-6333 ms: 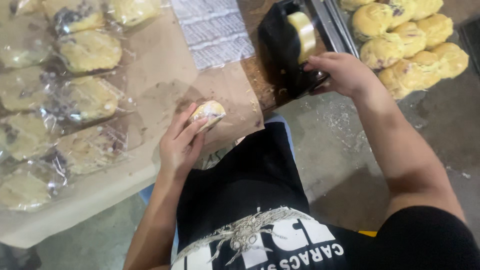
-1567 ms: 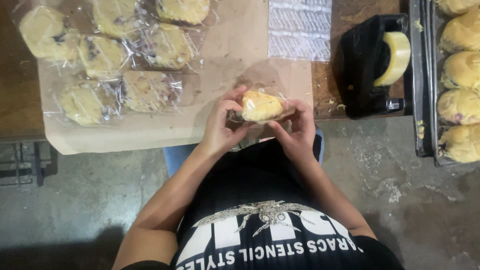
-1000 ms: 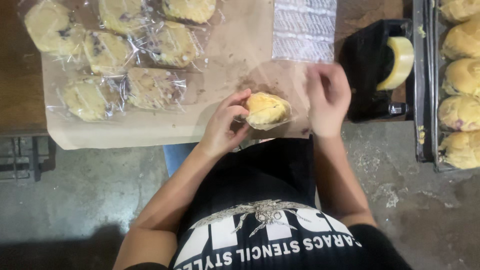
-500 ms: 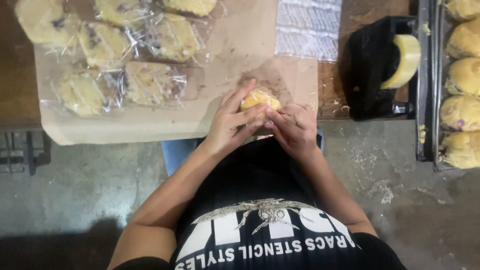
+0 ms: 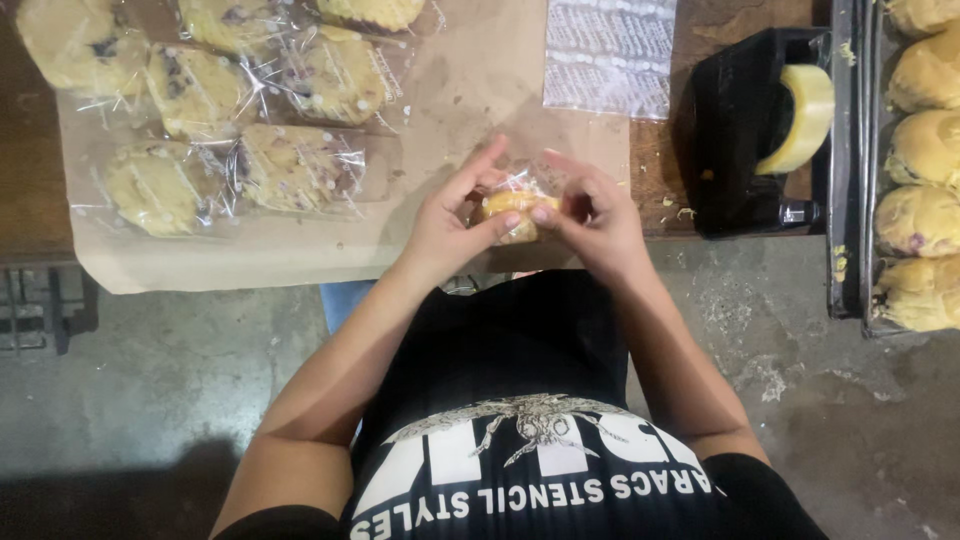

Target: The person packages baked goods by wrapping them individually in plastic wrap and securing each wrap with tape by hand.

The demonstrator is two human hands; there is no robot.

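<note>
A yellow bun in a clear plastic bag is held over the near edge of the brown paper sheet. My left hand grips it from the left, thumb across its front. From the right, my right hand pinches the crinkled plastic at the bun's top. Both hands touch the bun and hide much of it.
Several bagged buns lie on the paper at the left. A stack of clear dotted bags sits at the top. A black tape dispenser stands to the right, beside a metal tray of unwrapped buns. Concrete floor lies below.
My right hand went to the tape dispenser and came back to the bun; both hands now close on the bag again, with the bun turned more on edge.
</note>
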